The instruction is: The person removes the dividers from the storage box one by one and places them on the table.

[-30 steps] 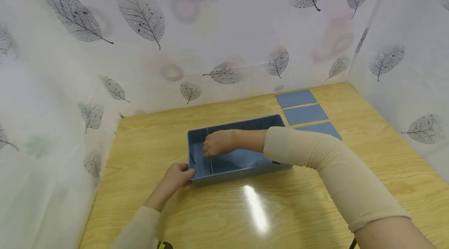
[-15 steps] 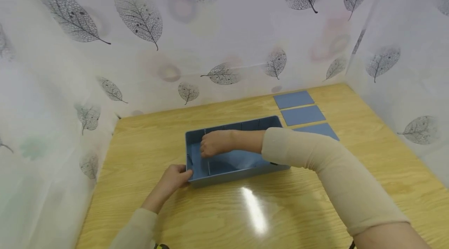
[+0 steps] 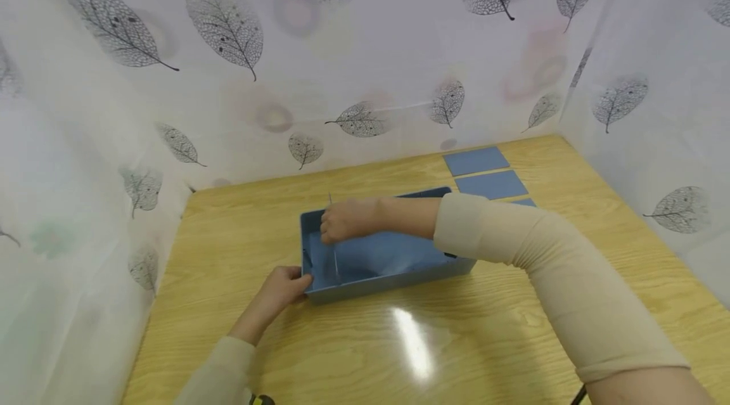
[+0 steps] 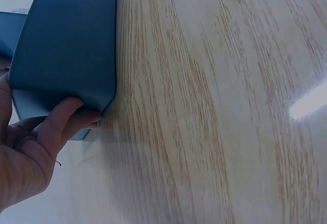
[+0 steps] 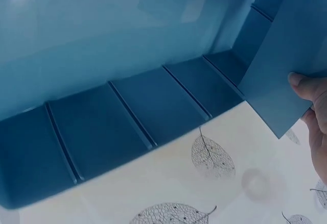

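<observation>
A blue plastic box [image 3: 393, 281] with slots moulded along its long walls lies on the table. At its near left corner my left hand [image 3: 285, 288] grips the end wall, thumb over the rim; in the left wrist view its fingers [image 4: 65, 113] press the outer wall. My right hand [image 3: 349, 220] is over the left part of the box. It pinches a thin blue divider panel [image 5: 286, 60] between thumb and fingers. The panel is tilted, one corner projecting above the far rim, and appears nearly edge-on in the head view.
Flat blue panels lie in a row right of the box, a far one [image 3: 476, 160] and a middle one [image 3: 492, 184]; the nearest [image 3: 526, 202] is mostly covered by my right sleeve. The wooden table [image 3: 239, 227] meets a leaf-patterned curtain [image 3: 239, 107] at the back and sides.
My right hand has risen slightly, lifting the divider panel so that its far end now sticks up above the rim. The left hand keeps its hold on the box corner.
</observation>
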`<state>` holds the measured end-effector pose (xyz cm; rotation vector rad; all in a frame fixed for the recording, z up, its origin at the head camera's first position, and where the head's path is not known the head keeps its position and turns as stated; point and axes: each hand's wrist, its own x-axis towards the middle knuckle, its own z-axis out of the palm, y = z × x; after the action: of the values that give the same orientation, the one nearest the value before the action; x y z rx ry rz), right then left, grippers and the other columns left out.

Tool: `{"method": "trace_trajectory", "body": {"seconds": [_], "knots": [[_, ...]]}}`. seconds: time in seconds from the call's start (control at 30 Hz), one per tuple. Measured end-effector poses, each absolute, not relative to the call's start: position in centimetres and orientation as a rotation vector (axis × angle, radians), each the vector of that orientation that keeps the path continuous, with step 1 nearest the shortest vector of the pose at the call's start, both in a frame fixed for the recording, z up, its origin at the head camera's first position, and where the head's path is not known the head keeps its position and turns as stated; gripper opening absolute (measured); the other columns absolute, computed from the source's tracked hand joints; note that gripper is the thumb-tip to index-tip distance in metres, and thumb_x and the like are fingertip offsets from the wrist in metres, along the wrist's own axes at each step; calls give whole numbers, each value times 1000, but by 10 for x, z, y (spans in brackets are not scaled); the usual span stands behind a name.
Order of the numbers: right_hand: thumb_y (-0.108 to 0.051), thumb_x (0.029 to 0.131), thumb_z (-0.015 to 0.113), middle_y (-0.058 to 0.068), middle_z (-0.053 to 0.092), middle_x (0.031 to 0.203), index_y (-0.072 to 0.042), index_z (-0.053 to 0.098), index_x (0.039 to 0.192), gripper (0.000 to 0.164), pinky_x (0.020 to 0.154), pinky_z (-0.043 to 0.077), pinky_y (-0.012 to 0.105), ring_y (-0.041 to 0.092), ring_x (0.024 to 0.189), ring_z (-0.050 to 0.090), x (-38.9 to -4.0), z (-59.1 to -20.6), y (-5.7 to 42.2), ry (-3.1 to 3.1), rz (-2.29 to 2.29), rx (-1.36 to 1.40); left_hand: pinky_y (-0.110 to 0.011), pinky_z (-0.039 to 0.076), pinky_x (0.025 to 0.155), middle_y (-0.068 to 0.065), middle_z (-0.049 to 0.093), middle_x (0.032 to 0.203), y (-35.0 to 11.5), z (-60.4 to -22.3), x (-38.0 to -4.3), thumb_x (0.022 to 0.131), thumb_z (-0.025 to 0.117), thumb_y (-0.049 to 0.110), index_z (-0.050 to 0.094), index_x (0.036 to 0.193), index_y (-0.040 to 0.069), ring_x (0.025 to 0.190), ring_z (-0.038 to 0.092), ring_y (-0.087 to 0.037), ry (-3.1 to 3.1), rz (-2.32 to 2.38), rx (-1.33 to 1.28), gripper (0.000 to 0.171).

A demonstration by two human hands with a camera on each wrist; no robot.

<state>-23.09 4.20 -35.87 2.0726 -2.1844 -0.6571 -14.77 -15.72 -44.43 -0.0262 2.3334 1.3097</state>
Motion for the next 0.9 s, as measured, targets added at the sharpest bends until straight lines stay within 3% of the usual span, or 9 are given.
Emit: {"method": "trace_trajectory", "body": {"seconds": [0.33, 0.53, 0.9], "knots": [[-6, 92, 51, 0, 68, 99, -14, 66, 102, 19, 80, 48, 31, 18, 89, 61, -223, -339, 54, -2321, -694, 1986, -37, 59, 73, -25, 67, 99, -157, -446, -148, 87, 54, 13, 60, 109, -17, 87, 68, -30, 2332, 1321, -18, 38], [-7, 97, 44, 4, 65, 107, -9, 60, 111, 21, 84, 49, 32, 19, 95, 59, -215, -326, 63, -2624, -788, 1855, -36, 59, 73, -27, 66, 100, -156, -446, -148, 87, 53, 11, 58, 110, -19, 87, 68, -30, 2338, 1323, -19, 38], [6, 91, 46, 12, 62, 99, -1, 54, 108, 20, 85, 51, 35, 26, 94, 59, -204, -321, 100, -2964, -375, 1567, -38, 58, 77, -30, 64, 108, -155, -446, -149, 87, 52, 13, 54, 116, -19, 91, 67, -32, 2333, 1276, -27, 43]]}}
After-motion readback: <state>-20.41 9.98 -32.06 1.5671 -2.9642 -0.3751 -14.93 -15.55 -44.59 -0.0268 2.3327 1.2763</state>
